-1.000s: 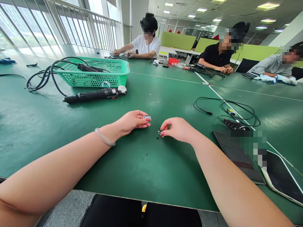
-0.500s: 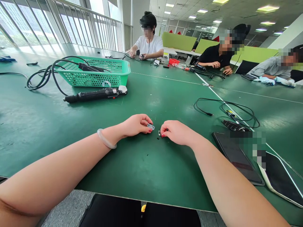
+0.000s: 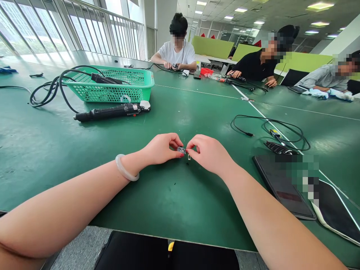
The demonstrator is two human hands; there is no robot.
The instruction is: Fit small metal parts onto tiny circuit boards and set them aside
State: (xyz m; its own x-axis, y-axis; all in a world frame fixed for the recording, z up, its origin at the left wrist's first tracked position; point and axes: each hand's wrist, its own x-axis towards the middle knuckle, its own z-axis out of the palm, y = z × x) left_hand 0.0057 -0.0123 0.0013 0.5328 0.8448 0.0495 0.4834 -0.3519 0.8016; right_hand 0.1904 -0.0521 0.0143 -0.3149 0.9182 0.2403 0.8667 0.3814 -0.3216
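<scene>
My left hand (image 3: 165, 149) pinches a small circuit board (image 3: 181, 150) just above the green table (image 3: 157, 202). My right hand (image 3: 209, 153) is closed with its thumb and forefinger pressed together at the board's right end; what sits between those fingertips is too small to make out. Below them a tiny white-framed rectangular piece (image 3: 189, 157) lies on the table. Close by is a tiny black piece (image 3: 187, 163), and a second black speck (image 3: 174, 183) lies nearer the front edge.
A green basket (image 3: 112, 92) holding black cables stands at back left, with a black electric screwdriver (image 3: 112, 111) before it. On the right lie a black cable (image 3: 239, 127), a dark phone (image 3: 281, 187) and a black-and-white device (image 3: 337, 210). Several people sit across the table.
My right hand has moved left and slightly up from beside the white-framed piece to the circuit board. My left hand has shifted the board slightly right.
</scene>
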